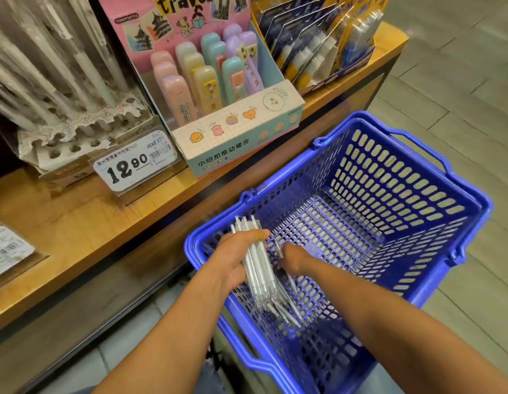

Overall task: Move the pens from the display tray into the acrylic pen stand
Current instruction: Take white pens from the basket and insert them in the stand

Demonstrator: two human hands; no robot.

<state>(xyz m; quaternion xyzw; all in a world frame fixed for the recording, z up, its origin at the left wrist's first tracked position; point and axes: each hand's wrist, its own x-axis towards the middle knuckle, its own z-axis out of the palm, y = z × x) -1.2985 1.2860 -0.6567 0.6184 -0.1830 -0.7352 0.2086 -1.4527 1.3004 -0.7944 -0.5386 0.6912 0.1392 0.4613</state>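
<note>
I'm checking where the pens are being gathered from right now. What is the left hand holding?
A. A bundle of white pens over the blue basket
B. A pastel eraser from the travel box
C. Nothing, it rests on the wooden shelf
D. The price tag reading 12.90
A: the left hand grips a bundle of white pens inside the blue basket, while the right hand reaches for loose pens on the basket floor.

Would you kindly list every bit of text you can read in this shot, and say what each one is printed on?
"travel": pink backing card of the eraser display, top cut off.
"12.90": clear price tag on the shelf edge.
"小纽扣推动橡皮": front of the eraser display box.
Small brand word on the pink card: too blurred to read surely.
Small characters and barcode digits on the price tag: too small.
Second tag at left: unreadable.
</note>
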